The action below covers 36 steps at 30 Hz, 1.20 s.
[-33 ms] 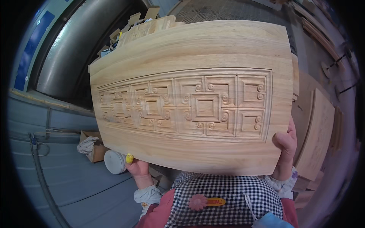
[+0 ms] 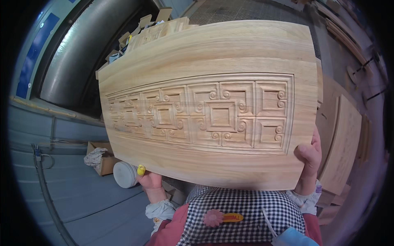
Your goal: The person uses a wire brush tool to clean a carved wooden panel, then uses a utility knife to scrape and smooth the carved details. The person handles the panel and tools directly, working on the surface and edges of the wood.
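Note:
A large pale carved wooden panel (image 2: 180, 164) fills the middle of the view, tilted so its face shows. Square frames and small scrolls are cut into it inside a moulded border. At the lower left, my left hand (image 2: 150, 179) grips the bottom edge, a yellow wrap on its thumb; its other fingers are hidden behind the wood. Around the right edge, near the lower corner, my right hand (image 2: 310, 155) is closed with the thumb on the face and the fingers behind.
Left of the panel are a white round tub (image 2: 124, 174) and a cardboard box (image 2: 107, 162) with crumpled material. A big metal cylinder (image 2: 76, 53) stands at upper left. More wooden panels (image 2: 342, 143) lie at right. Opened cartons (image 2: 164, 14) sit beyond the far edge.
The panel has shifted very slightly, its left end a touch to the right. Both hands keep their hold on it.

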Tool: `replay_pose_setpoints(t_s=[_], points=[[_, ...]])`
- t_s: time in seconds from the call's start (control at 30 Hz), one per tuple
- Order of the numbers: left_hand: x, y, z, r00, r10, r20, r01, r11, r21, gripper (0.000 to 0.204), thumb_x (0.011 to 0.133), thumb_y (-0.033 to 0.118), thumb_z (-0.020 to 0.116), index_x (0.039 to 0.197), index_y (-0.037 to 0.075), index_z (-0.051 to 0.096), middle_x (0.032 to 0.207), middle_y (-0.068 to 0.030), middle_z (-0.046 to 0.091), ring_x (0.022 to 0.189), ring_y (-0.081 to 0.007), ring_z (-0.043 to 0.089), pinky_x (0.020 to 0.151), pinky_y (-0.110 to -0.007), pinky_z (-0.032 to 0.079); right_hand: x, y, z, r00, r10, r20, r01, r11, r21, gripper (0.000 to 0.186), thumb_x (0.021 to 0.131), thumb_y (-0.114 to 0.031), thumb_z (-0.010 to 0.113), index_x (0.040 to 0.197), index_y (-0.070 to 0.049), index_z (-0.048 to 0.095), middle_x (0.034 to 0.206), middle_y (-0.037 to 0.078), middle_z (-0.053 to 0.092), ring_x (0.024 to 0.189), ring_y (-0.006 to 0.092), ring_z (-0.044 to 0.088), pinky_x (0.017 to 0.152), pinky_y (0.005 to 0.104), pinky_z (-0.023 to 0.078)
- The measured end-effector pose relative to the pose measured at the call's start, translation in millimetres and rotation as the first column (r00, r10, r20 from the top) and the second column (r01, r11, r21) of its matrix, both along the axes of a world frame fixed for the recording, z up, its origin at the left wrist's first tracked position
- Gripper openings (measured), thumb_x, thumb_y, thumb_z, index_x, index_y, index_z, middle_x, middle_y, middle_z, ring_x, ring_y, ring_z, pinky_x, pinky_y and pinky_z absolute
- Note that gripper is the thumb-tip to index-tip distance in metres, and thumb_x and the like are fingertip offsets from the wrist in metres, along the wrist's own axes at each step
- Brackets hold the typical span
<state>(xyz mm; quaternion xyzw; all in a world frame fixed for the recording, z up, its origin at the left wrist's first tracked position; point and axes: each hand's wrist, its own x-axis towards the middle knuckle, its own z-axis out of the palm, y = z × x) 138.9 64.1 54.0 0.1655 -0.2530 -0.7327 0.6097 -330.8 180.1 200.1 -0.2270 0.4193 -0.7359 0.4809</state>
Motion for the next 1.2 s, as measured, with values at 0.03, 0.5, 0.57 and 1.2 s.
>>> replay_pose_setpoints(t_s=[0.03, 0.5, 0.57, 1.2], points=[[2, -2, -10, 0.999, 0.021, 0.036, -0.022, 1.000, 0.006, 0.063, 0.092, 0.023, 0.072, 0.149, 0.002, 0.054, 0.152, -0.0121, 0.058, 0.143, -0.0318, 0.050, 0.125, -0.051, 0.030, -3, 4, -1, 1.000, -0.004, -0.015, 0.004, 1.000, 0.026, 0.083, 0.072, -0.014, 0.072, 0.148, 0.008, 0.047, 0.134, 0.019, 0.066, 0.120, 0.0273, 0.067, 0.104, 0.0371, 0.053], [-95, -126, -23, 0.769, -0.617, -0.170, 0.628, 0.778, 0.020, 0.056, 0.093, 0.019, 0.066, 0.146, 0.002, 0.056, 0.145, -0.0140, 0.063, 0.138, -0.0347, 0.056, 0.120, -0.055, 0.039, 146, 146, 19, 0.729, -0.649, -0.216, 0.629, 0.761, -0.161, 0.084, 0.066, -0.018, 0.073, 0.141, 0.013, 0.050, 0.129, 0.026, 0.065, 0.114, 0.0349, 0.068, 0.101, 0.0438, 0.055], [-93, -175, -40, 0.735, -0.658, -0.163, 0.674, 0.735, 0.074, 0.054, 0.094, 0.017, 0.066, 0.144, 0.001, 0.057, 0.144, -0.0139, 0.063, 0.137, -0.0345, 0.056, 0.120, -0.055, 0.039, 202, 121, 12, 0.676, -0.709, -0.202, 0.685, 0.705, -0.183, 0.084, 0.066, -0.018, 0.073, 0.141, 0.013, 0.050, 0.129, 0.026, 0.065, 0.113, 0.0352, 0.068, 0.101, 0.0440, 0.055], [-173, -156, -158, 0.345, -0.883, -0.317, 0.918, 0.247, 0.310, 0.060, 0.093, 0.012, 0.065, 0.149, -0.003, 0.049, 0.148, -0.0202, 0.058, 0.138, -0.0377, 0.054, 0.121, -0.059, 0.038, 318, 83, -6, 0.280, -0.906, -0.319, 0.928, 0.340, -0.151, 0.079, 0.075, -0.022, 0.066, 0.144, 0.012, 0.047, 0.131, 0.028, 0.064, 0.111, 0.0383, 0.069, 0.097, 0.0473, 0.057]])
